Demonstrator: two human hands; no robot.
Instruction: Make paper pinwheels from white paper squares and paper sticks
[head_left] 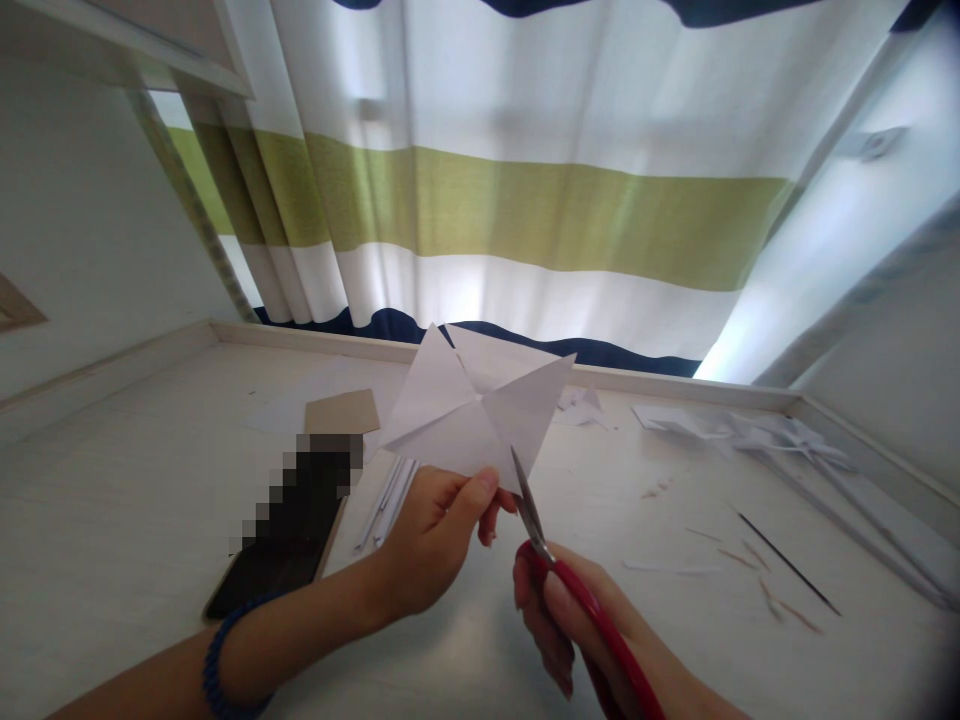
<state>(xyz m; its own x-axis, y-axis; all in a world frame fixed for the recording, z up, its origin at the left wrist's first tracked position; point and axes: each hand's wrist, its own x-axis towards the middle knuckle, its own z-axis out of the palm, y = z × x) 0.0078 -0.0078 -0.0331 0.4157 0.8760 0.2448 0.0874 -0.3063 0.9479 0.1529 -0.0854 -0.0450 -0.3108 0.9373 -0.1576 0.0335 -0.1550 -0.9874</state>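
Observation:
A white paper square (442, 430) with slits running from its corners toward the middle is held up in front of me. My left hand (442, 530) pinches its lower edge between thumb and fingers. My right hand (555, 610) grips a pair of red-handled scissors (581, 595). Their blades point up at the paper's lower right corner, close to my left fingertips. The blades look nearly closed around the slit there; how much paper lies between them I cannot tell.
Left of my hand lie a dark phone (270, 570), a piece of brown card (343, 411) and rolled white paper sticks (386, 510). To the right are folded paper pinwheels (780, 440), a thin black stick (787, 562) and small brown scraps (761, 590). A striped curtain (525, 210) hangs behind.

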